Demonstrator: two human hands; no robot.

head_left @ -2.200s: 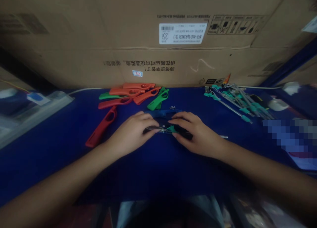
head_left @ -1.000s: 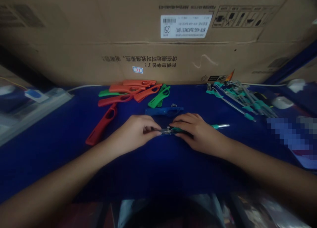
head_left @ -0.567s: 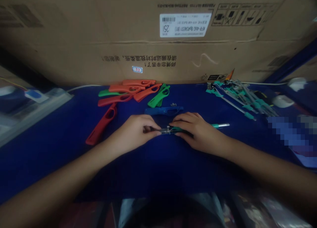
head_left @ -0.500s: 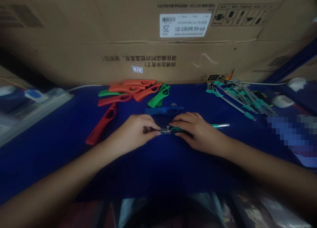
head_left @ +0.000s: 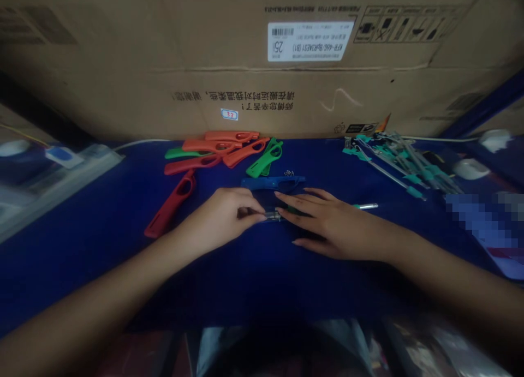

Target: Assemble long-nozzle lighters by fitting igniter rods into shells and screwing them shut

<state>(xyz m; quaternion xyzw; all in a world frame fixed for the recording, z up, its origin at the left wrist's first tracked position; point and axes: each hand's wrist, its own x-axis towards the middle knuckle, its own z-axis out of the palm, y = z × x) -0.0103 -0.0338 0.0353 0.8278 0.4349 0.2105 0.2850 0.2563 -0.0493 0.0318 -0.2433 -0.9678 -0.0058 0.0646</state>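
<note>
A thin metal tool [head_left: 269, 215] is lain on the blue table [head_left: 102, 213], just in front of a blue handle [head_left: 272, 181]. Its near end is pinched by the closed fingers of the left hand [head_left: 221, 219]; the right hand [head_left: 335, 224] is spread flat over it, fingers apart. Red and green handles [head_left: 221, 150] are heaped behind, beside a cardboard box [head_left: 123, 66]

Pretty dim shot, underexposed overall. The cardboard box [head_left: 262, 60] up top catches the most light, while the blue worktop [head_left: 102, 240] goes murky. Edges are smeared and bowed, the bottom nearly black.
</note>
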